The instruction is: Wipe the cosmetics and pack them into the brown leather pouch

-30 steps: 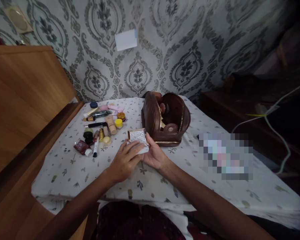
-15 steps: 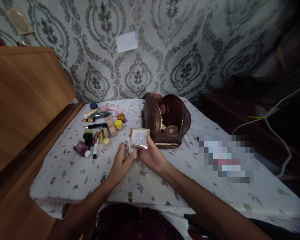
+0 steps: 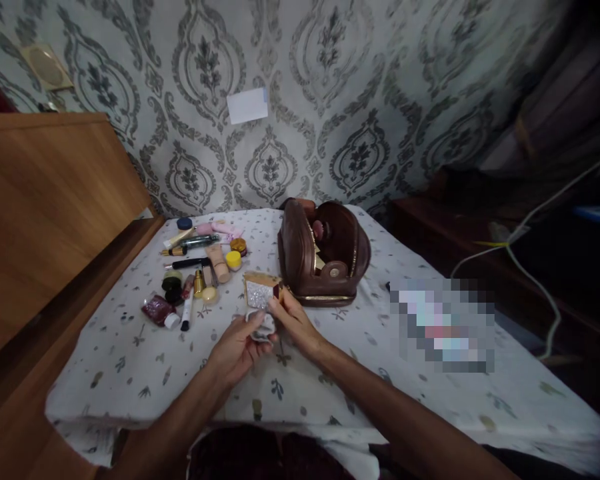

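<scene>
Gripped at its right side by my right hand [image 3: 299,325] is a square, gold-edged compact with a silver glitter face [image 3: 261,293]. It is tilted, so a gold edge shows along its far side. My left hand [image 3: 236,348] pinches a crumpled whitish wipe [image 3: 264,325] just below the compact's near edge. Whether the wipe touches the compact, I cannot tell. Behind and to the right of my hands stands a brown toiletry bag [image 3: 296,250], unzipped, with a few items partly visible inside.
To the left lie several cosmetics, among them a dark red bottle [image 3: 157,310], a beige tube [image 3: 218,264] and a yellow-lidded jar [image 3: 233,260]. A blurred-out item [image 3: 443,327] is on the right of the patterned tablecloth [image 3: 325,393]. A wooden cabinet [image 3: 55,220] borders the left.
The compact has tipped and moved slightly left and lower in view. My left hand has turned, and the wipe has moved from the compact's left side to below it.
</scene>
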`<control>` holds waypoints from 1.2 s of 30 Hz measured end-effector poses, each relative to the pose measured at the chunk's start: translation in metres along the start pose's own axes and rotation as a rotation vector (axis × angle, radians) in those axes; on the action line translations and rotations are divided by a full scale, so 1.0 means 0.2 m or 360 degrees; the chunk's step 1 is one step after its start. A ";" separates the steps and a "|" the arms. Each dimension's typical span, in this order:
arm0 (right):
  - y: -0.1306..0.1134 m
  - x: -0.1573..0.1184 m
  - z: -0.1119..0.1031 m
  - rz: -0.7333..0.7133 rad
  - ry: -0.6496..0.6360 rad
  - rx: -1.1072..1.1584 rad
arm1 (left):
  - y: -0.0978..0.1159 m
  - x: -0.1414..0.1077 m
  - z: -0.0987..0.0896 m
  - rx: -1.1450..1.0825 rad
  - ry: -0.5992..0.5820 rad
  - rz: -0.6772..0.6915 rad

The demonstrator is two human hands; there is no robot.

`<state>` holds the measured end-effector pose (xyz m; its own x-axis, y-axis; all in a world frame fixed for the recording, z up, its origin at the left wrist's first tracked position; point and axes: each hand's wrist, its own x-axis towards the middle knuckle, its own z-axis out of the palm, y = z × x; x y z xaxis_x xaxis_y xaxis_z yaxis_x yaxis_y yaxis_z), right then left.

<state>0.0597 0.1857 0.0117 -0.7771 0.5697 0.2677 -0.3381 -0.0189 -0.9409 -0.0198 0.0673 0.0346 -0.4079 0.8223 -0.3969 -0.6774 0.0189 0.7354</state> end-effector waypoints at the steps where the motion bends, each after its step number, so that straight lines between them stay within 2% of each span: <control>1: 0.00 0.00 0.00 -0.0023 -0.0012 -0.0053 | 0.00 0.00 -0.01 0.0015 0.0022 -0.0007; 6: -0.06 -0.01 -0.01 -0.0156 -0.0025 -0.0351 | 0.03 0.00 -0.05 0.0067 0.0151 0.0033; 8: -0.14 -0.01 -0.02 -0.0215 -0.0029 -0.0510 | 0.05 0.00 -0.06 0.0127 0.0133 0.0054; 11: -0.32 0.01 -0.07 -0.0326 0.0008 -0.0678 | 0.10 0.01 -0.08 0.0290 0.0058 0.0124; 15: -0.60 0.13 -0.23 -0.0502 0.0243 -0.0874 | 0.16 0.07 -0.13 0.0525 0.0014 0.0307; 18: -0.76 0.28 -0.40 -0.0550 0.0439 -0.1404 | 0.20 0.14 -0.16 0.0624 -0.0042 0.0319; 20: -0.81 0.39 -0.49 -0.0391 0.0448 -0.1791 | 0.21 0.18 -0.18 0.0689 -0.0055 0.0283; 21: -0.82 0.43 -0.52 -0.0267 0.0411 -0.1996 | 0.21 0.19 -0.19 0.0699 -0.0026 0.0271; 24: -0.81 0.53 -0.54 0.0088 0.0130 -0.2670 | 0.19 0.22 -0.22 0.0657 0.0125 0.0268; 26: -0.78 0.58 -0.53 0.0197 -0.0032 -0.2942 | 0.17 0.23 -0.25 0.0626 0.0197 0.0266; 30: -0.68 0.65 -0.50 0.0270 -0.0142 -0.3046 | 0.16 0.23 -0.28 0.0583 0.0188 0.0221; 36: -0.58 0.70 -0.54 0.0407 -0.0337 -0.3052 | 0.16 0.23 -0.28 0.0678 0.0144 0.0211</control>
<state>0.0472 0.3561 0.1351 -0.7970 0.6039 -0.0114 0.5965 0.7899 0.1422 -0.0939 0.0738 0.0090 -0.5386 0.7808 -0.3165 -0.3110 0.1648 0.9360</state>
